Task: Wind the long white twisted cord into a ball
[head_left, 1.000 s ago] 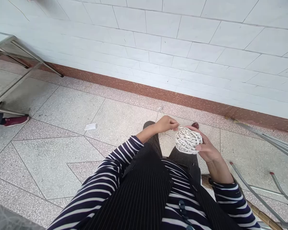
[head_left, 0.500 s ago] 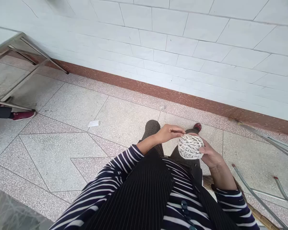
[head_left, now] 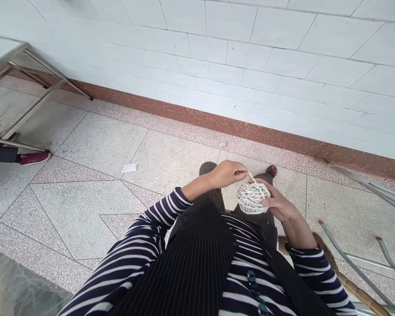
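- White tiled wall (head_left: 200,57) ahead of the grip, speckled floor (head_left: 171,153) below it
- Right hand (head_left: 283,207) curled round one side of a ball of white cord (head_left: 251,201), holding it, thumb against it
- Left hand (head_left: 229,173) with fingertips pinched together on a loose strand (head_left: 253,177), which slants from that pinch down across the ball
- Ball between the two hands, nearer the right palm
- White slip (head_left: 129,167) on the floor, well left of the pinch
- Red-tipped metal legs (head_left: 338,246) right of the holding hand
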A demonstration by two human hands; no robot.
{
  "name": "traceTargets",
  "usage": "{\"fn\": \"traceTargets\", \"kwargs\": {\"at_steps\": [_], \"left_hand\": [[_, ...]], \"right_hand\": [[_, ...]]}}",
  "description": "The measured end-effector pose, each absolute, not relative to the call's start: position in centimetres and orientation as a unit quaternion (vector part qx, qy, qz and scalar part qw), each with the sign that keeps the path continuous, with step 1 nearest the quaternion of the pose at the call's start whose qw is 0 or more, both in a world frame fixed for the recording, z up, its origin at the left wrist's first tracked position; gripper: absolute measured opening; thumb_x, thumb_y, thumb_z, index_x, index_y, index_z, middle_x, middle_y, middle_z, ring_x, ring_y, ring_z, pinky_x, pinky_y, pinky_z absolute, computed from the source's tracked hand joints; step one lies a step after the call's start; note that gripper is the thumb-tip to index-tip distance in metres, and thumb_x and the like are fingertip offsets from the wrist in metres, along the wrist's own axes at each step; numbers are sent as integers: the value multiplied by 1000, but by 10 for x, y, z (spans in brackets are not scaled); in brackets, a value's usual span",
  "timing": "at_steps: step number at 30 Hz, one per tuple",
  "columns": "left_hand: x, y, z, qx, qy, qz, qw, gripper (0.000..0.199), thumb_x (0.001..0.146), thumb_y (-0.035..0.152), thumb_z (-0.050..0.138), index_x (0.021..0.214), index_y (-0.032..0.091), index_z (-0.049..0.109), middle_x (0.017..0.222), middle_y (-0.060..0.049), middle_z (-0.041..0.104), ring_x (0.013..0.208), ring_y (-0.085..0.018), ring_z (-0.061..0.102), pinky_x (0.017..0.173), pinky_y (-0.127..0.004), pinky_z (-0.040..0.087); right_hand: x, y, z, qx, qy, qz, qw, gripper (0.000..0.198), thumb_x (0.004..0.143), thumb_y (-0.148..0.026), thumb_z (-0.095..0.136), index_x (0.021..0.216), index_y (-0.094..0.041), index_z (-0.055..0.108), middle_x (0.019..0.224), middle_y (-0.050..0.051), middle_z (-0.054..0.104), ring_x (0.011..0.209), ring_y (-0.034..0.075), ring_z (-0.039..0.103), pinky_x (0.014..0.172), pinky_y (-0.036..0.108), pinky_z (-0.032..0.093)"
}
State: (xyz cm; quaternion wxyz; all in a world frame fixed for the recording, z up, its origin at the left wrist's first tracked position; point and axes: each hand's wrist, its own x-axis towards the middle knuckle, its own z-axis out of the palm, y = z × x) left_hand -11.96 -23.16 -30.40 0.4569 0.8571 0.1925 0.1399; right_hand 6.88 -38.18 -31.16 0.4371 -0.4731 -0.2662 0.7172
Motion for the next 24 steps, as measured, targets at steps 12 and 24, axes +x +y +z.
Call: {"fn": "traceTargets", "kwargs": {"at_steps": [12,24], "left_hand": [[-119,-215,-316,824,186,69,531,30,94,29,50,75,12,66,65,2,57,60,-9,48,60,-21,31],[-113,-232,-327,774,214,72,592,26,96,24,48,80,12,64,72,-3,64,67,-12,59,65,-22,43]], "right_hand": [[80,-388,-308,-440,-258,698,503,77,52,-36,90,121,-27,59,118,6,68,113,33,62,94,44,51],[79,-389,-306,-458,-262,681,508,71,53,-39,87,117,-28,59,122,7,67,118,37,59,95,49,52]]}}
